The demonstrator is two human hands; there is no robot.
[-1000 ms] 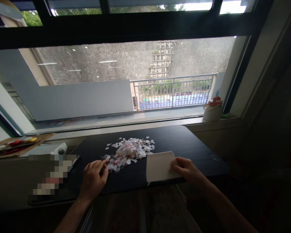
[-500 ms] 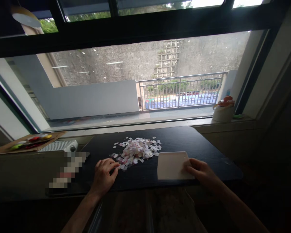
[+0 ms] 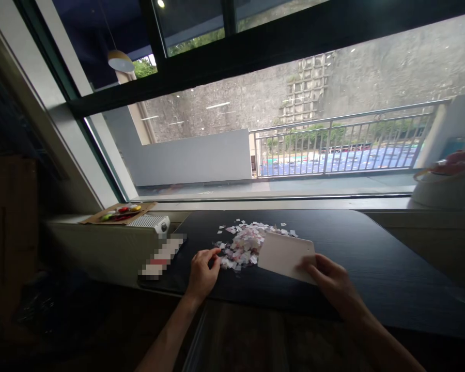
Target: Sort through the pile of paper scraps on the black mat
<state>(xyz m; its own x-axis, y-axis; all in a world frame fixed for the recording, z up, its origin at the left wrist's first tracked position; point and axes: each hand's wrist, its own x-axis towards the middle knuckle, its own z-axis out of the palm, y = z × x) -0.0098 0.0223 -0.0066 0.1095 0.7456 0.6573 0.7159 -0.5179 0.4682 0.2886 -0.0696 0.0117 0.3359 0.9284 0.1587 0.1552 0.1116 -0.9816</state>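
Note:
A loose pile of small white and pinkish paper scraps lies on the black tabletop. In my right hand is a flat white scraper, gripped at its right end; it has rounded corners and a small hole. Its left end covers the pile's right side, and whether it touches the scraps I cannot tell. My left hand rests at the pile's near left edge. Its fingers are loosely curved with the thumb apart, and nothing shows in them.
A blurred-out flat item lies along the table's left edge. Left of the table stands a white heater-like unit, beside cardboard with colourful pieces. A pale container sits on the sill to the right, below the large window.
The view has swung left, so things appear farther right. The scraper has tilted and moved left over the pile's right side. My left thumb and fingers have spread slightly.

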